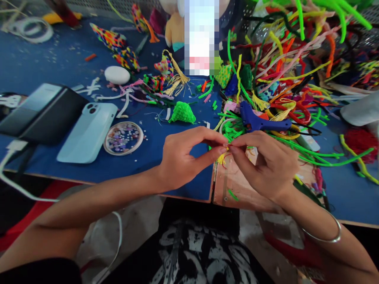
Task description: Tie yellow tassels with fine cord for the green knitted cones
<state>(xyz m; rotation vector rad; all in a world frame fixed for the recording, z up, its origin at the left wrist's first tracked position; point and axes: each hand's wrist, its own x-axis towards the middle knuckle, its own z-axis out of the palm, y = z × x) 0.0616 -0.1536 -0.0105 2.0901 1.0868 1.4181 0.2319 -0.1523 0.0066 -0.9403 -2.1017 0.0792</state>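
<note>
My left hand (185, 156) and my right hand (263, 161) meet at the fingertips above the table's front edge. Thumb and forefinger of each are pinched together on a small yellow tassel (221, 158) with thin red threads; its upper end is mostly hidden by the fingers. Just behind the fingertips, a round container (222, 124) holds cut green pipe cleaner pieces. A blue glue gun (260, 120) lies behind my right hand. Beyond my left hand rests a green fuzzy cone-like piece (182, 112).
To the left are a round dish of beads (123, 138), a light blue phone (87, 132), a dark device (44, 112) and a white oval case (117, 75). Tangled pipe cleaners (284, 59) fill the back right. A wooden board (242, 189) lies under my right hand.
</note>
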